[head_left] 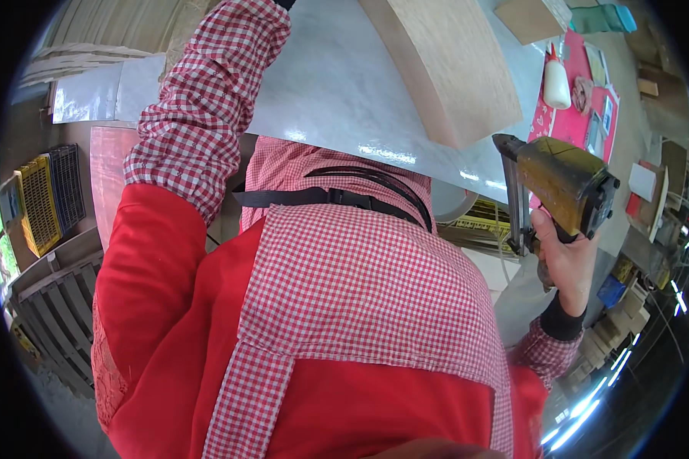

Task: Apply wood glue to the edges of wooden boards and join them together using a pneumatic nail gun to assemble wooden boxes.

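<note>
My right hand [570, 260] is wrapped round the grip of a pneumatic nail gun [559, 177], a worn brownish-yellow and black tool. It is raised at the right, beside the near edge of the grey table [321, 84]. On the table, a long pale wooden piece [455, 84] lies with its near end close to the gun's head; a gap seems to part them. My left arm, in a checked sleeve [199, 99], stretches away over the table's left side. Its hand is beyond the upper edge of the picture, so whatever it touches is hidden.
A white bottle with a red tip [556, 80] lies on a pink sheet [566, 126] at the right. Another wooden block [532, 19] sits at the far right. Stacked boards [103, 30] are at the far left. Yellow and black crates [38, 203] stand lower left.
</note>
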`<state>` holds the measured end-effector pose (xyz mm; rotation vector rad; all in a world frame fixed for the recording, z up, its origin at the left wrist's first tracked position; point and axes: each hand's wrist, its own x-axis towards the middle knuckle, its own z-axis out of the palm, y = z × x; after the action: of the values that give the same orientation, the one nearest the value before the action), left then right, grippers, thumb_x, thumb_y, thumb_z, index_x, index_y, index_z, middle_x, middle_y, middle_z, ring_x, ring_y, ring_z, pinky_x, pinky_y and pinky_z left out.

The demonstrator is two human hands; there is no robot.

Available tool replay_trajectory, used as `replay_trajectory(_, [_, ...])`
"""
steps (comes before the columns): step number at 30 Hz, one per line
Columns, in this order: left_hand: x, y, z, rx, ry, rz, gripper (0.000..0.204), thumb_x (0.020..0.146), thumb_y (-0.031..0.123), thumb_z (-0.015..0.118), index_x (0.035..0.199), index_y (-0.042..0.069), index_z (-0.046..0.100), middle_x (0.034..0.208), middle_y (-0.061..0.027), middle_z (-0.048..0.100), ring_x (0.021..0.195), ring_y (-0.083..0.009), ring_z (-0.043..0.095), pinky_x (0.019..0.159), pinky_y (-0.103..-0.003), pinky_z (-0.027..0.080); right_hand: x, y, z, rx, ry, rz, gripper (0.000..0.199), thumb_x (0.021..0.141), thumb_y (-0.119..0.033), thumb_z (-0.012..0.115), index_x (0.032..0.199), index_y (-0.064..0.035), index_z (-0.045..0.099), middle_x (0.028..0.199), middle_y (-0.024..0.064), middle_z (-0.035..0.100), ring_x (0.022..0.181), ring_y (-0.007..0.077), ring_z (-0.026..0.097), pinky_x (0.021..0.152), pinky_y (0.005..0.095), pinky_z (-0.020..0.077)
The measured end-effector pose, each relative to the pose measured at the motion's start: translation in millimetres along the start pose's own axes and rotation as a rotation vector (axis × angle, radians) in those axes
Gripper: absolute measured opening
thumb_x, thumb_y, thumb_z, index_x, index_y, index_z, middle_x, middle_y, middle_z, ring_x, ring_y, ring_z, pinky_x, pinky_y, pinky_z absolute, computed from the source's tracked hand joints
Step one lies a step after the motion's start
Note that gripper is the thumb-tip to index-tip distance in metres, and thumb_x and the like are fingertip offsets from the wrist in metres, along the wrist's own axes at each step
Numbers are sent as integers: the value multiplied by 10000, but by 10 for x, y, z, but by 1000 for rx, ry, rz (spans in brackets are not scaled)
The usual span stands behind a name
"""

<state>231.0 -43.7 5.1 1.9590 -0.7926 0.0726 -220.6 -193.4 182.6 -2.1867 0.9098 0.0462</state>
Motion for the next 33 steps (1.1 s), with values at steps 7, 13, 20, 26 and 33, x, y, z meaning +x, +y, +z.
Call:
replay_trajectory(7, [6, -15, -3, -9, -15, 31, 328, 861, 280, 683, 1003, -12, 727, 930, -185, 738, 867, -279, 715, 785, -357, 543, 134, -26, -13, 14, -29, -15, 309, 883, -194, 795, 1094, -15, 656, 793, -10, 646, 509, 35, 488, 451, 205, 376])
replay_trajectory(13, [9, -27, -9, -34, -29, 29, 321, 866, 275, 686, 1001, -13, 728, 906, -176, 738, 854, -260, 711, 779, -349, 541, 180, 38, -62, 81, -54, 57, 294, 898, -227, 784, 1069, -15, 672, 720, -29, 609, 506, 31, 478, 446, 211, 356])
replay_trajectory(20, [14, -94, 25, -77, -9, -3, 325, 874, 265, 696, 1011, -28, 728, 917, -160, 741, 867, -234, 703, 785, -336, 540, 106, 102, -30, 90, -47, 118, 276, 908, -231, 773, 1056, -18, 678, 675, -39, 579, 499, 31, 465, 450, 228, 348])
replay_trajectory(26, [-258, -117, -71, -105, 59, -69, 438, 867, 273, 710, 1189, -20, 658, 1021, -172, 727, 913, -254, 695, 811, -333, 538, 53, 128, 79, 73, -72, -193, 275, 905, -200, 767, 1078, -13, 661, 715, -30, 607, 491, 29, 466, 442, 218, 349])
replay_trajectory(33, [-1634, 771, -654, 187, 40, -262, 451, 797, 374, 793, 1002, 14, 617, 938, -163, 651, 873, -299, 615, 791, -423, 489, 136, 230, -136, 83, 185, 82, 254, 907, -205, 764, 1031, -12, 656, 700, -23, 607, 459, 39, 466, 424, 221, 346])
